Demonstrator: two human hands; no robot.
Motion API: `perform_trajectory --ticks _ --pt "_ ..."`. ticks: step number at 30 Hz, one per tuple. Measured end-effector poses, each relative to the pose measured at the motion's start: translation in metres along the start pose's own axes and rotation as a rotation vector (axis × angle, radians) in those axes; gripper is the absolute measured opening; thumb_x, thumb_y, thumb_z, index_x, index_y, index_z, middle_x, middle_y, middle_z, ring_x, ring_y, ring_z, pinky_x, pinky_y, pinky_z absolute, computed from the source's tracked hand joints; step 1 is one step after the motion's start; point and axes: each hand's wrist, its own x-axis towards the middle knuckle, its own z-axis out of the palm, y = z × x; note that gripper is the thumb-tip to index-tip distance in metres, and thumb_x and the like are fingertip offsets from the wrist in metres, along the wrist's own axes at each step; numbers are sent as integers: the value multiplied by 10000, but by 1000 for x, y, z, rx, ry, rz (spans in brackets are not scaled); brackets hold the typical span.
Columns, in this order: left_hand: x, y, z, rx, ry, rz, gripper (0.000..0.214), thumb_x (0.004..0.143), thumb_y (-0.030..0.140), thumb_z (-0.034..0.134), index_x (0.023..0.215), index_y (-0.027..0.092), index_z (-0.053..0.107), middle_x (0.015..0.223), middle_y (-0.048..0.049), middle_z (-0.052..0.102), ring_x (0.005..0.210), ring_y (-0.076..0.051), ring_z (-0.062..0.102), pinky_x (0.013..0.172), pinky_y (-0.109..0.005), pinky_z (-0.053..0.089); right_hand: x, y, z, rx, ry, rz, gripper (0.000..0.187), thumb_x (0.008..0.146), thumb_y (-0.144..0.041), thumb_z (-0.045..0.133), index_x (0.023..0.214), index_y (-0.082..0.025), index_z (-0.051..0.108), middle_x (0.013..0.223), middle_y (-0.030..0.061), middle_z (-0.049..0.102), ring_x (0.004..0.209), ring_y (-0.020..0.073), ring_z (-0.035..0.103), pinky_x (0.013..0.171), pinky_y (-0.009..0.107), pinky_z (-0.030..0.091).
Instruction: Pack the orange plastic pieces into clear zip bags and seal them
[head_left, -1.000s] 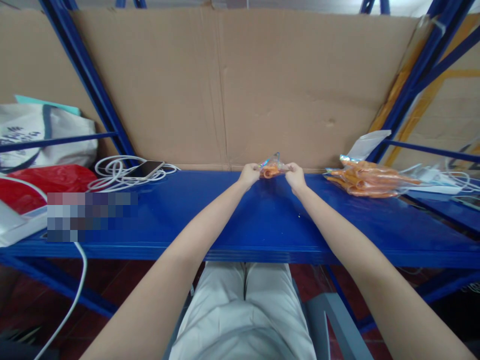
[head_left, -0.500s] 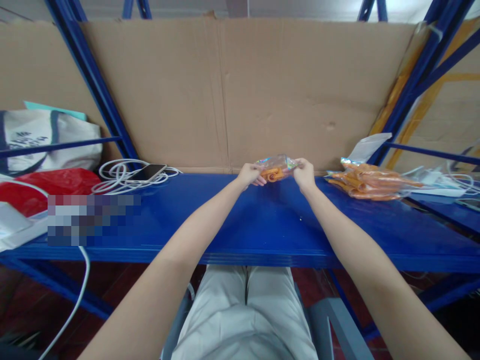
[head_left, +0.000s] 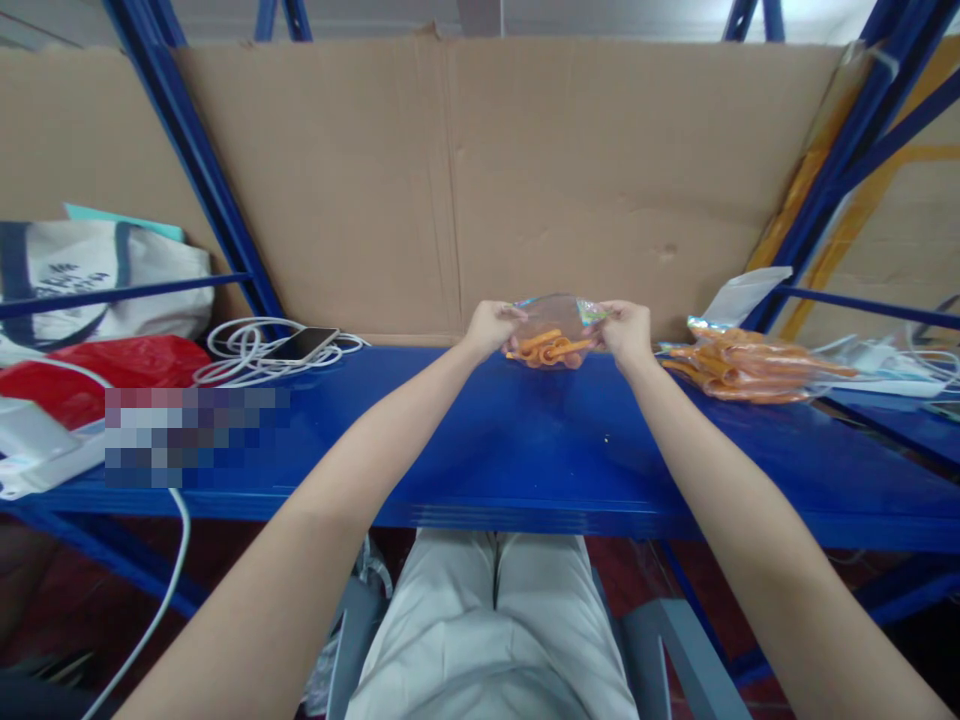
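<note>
Between my hands, at the back of the blue tabletop, hangs a clear plastic bag (head_left: pixel 553 315) with curled orange strips (head_left: pixel 553 348) lying in its lower part. My left hand (head_left: pixel 495 328) pinches the bag's upper left side. At the upper right, by a shiny coloured patch, my right hand (head_left: pixel 626 328) grips it. The bag is stretched wide between the two hands. Farther right on the table, a bigger clear bag (head_left: pixel 757 365) full of orange strips lies apart from my right hand.
A blue metal table (head_left: pixel 487 440) stands against a cardboard panel (head_left: pixel 337 180). To the left are coiled white cable (head_left: pixel 240 350), a phone (head_left: pixel 307 343), a red plastic bag (head_left: pixel 142 362), a canvas bag (head_left: pixel 157 275) and a white power strip (head_left: pixel 52 460). Blue posts (head_left: pixel 195 150) rise at both sides.
My hands have moved a little apart and the bag is spread wider and flatter. The orange strips now sit loosely along its bottom. The view has shifted slightly.
</note>
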Motion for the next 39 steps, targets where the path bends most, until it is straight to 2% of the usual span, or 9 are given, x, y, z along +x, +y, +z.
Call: perform_trajectory --ticks 6,11,18,24,27,29,33,37,39 --pt "-2 12 -12 74 67 23 97 874 179 664 814 110 696 383 68 433 345 -52 422 444 -154 379 25 -14 -5 -38 -34 -9 99 704 -71 626 665 -160 604 491 -9 566 444 146 593 527 305 548" --pt "6 14 -19 89 138 68 194 833 253 736 727 126 635 412 63 438 372 -55 442 446 -151 374 40 -28 -4 -88 -38 -38 99 749 -131 690 696 -151 609 494 -10 550 453 150 606 560 341 578" --pt "16 9 -31 39 126 126 277 873 396 687 829 123 669 451 24 528 422 -87 538 469 -161 415 50 -46 -2 4 -131 -110 193 757 -256 789 785 -156 625 514 -7 588 474 143 618 473 255 537" --pt "10 40 -65 -156 204 222 279 900 369 618 1045 139 680 666 -20 686 580 -111 661 544 -164 475 26 -109 0 1 -219 -201 96 938 -181 543 878 -148 611 658 -13 675 541 94 643 584 234 524" --pt "0 50 -93 -262 140 207 358 978 301 392 1059 106 681 884 -61 740 686 -123 701 592 -181 501 17 -124 8 95 -283 -252 299 1011 -249 379 922 -150 647 800 19 728 731 111 702 713 264 527" --pt "-6 48 -111 -267 146 196 446 993 329 318 1060 99 693 928 -75 742 798 -166 722 633 -209 530 16 -117 19 144 -297 -266 407 1025 -320 325 926 -144 679 883 32 740 876 144 715 793 302 525" --pt "-10 20 -135 -230 207 91 476 963 433 373 945 109 722 905 -101 745 877 -215 718 661 -250 563 13 -78 53 135 -331 -271 427 996 -383 386 899 -150 731 961 31 746 1022 188 693 915 379 507" --pt "-8 -27 -146 -123 232 -8 168 743 267 697 845 136 721 831 -75 749 780 -188 710 703 -275 570 -5 -37 90 41 -494 -250 334 928 -306 481 817 -176 768 973 53 765 1074 198 678 1042 393 450" --pt "-7 -50 -152 -26 251 -82 139 670 167 724 808 145 721 780 -69 743 745 -178 701 715 -281 564 -17 -21 105 -59 -562 -222 264 875 -224 524 879 -187 786 1047 53 764 1113 196 665 1078 396 426"
